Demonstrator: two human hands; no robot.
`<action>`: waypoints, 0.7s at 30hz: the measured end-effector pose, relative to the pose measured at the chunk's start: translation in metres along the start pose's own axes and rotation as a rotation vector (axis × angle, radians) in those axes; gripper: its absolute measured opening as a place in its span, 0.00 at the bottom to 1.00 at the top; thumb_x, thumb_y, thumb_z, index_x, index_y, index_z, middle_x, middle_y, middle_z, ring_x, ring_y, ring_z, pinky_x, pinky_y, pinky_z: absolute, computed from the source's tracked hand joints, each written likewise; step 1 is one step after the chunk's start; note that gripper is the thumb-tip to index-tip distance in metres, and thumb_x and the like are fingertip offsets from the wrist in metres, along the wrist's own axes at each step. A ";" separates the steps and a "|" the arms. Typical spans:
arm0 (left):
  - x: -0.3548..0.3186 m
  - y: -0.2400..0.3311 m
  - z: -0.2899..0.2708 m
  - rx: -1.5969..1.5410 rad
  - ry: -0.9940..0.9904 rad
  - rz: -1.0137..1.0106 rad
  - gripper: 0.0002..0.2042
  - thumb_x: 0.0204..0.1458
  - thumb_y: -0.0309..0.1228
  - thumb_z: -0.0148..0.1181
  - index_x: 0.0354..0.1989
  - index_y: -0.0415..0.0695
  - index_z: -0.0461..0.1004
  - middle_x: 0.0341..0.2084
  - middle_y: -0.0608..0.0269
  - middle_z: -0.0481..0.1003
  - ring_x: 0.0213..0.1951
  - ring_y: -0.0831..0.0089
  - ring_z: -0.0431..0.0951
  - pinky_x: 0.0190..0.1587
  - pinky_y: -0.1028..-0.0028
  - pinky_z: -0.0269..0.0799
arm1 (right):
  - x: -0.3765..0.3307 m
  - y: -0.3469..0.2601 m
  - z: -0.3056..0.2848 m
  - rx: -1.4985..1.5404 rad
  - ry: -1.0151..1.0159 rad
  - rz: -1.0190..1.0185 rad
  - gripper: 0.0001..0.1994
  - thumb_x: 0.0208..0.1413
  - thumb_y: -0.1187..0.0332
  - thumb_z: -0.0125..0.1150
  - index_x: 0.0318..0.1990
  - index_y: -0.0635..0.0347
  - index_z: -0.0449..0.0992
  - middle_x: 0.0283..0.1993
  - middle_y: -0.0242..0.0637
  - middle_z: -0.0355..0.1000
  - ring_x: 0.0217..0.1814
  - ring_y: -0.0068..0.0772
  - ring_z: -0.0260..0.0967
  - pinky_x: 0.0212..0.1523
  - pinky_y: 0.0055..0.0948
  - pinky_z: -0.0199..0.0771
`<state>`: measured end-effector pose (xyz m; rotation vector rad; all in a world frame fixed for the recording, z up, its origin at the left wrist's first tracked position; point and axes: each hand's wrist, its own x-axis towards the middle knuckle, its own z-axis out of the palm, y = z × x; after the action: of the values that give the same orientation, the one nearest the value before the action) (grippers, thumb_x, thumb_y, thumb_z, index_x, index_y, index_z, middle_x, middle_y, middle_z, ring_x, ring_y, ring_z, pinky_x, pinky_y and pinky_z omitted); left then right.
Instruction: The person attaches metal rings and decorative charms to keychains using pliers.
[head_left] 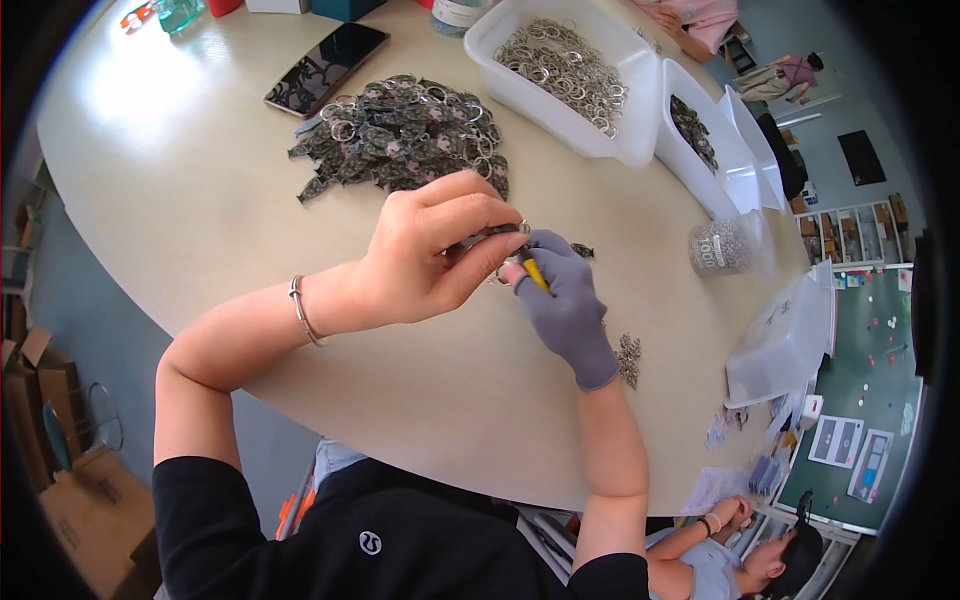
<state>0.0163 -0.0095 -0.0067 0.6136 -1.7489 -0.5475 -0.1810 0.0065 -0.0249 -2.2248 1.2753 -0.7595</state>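
Note:
My bare left hand point(425, 250), a bracelet on its wrist, is closed in a pinch on a small dark piece with a metal ring point(524, 228). Against its fingertips, my grey-gloved right hand point(568, 305) grips yellow-handled pliers point(537, 272); their jaws are mostly hidden. Just beyond the left hand lies a heap of camouflage fabric tags point(410, 145) with silver key rings among them. A single dark tag point(582, 251) rests behind the glove. Beside my right wrist is a small pile of tiny metal parts point(628, 362).
A white bin point(632, 148) of key rings stands at the back, beside a second white bin point(690, 185) with dark tags. A clear tub point(718, 248) and a translucent box point(775, 350) are at right. A phone point(327, 68) lies behind the heap. Another person point(715, 550) sits lower right.

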 end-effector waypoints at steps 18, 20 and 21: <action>-0.025 0.010 0.023 0.127 -0.293 0.151 0.10 0.40 0.20 0.66 0.32 0.40 0.76 0.24 0.64 0.70 0.20 0.69 0.73 0.19 0.72 0.68 | -0.032 -0.049 -0.050 0.840 0.125 0.404 0.10 0.56 0.71 0.57 0.29 0.70 0.77 0.43 0.40 0.71 0.41 0.26 0.66 0.42 0.25 0.67; -0.026 0.008 0.025 0.132 -0.255 0.159 0.07 0.45 0.25 0.64 0.31 0.42 0.73 0.24 0.65 0.66 0.20 0.71 0.72 0.17 0.70 0.65 | -0.032 -0.050 -0.049 0.842 0.133 0.375 0.09 0.56 0.71 0.57 0.29 0.69 0.77 0.43 0.40 0.71 0.41 0.26 0.67 0.42 0.25 0.67; -0.027 0.008 0.025 0.131 -0.254 0.159 0.07 0.45 0.25 0.64 0.31 0.42 0.73 0.24 0.65 0.66 0.20 0.71 0.72 0.17 0.70 0.65 | -0.031 -0.051 -0.049 0.841 0.133 0.376 0.09 0.56 0.71 0.57 0.29 0.69 0.77 0.43 0.40 0.71 0.41 0.26 0.67 0.42 0.25 0.67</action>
<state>-0.0030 0.0152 -0.0269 0.5065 -2.0659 -0.4157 -0.1949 0.0517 0.0362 -1.2455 1.0961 -1.0505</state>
